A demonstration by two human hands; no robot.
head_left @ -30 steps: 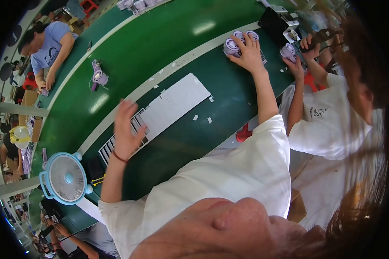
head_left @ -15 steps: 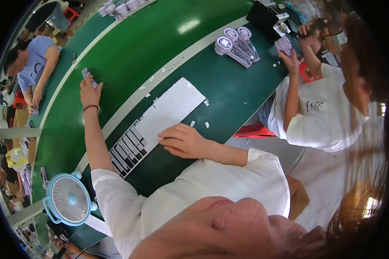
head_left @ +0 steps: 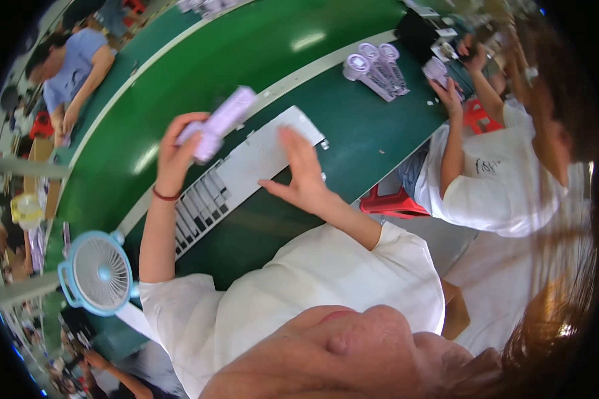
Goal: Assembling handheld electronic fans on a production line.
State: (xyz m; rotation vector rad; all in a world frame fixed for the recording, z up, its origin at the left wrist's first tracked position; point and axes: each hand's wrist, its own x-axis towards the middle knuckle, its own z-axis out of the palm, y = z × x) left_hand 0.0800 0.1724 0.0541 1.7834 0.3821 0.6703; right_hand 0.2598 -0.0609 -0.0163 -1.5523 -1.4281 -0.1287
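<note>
Snugly, left fingers (head_left: 182, 122) around elongated lilac device (head_left: 229, 113); right fingers (head_left: 295, 145) apart over flat sheet (head_left: 247, 161)

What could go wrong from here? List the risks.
The lilac handheld device, held only by the left hand, might slip. The open right hand, over the white sheet, could nudge it askew. The left sleeve, seen close to the light-blue fan, may knock it.
</note>
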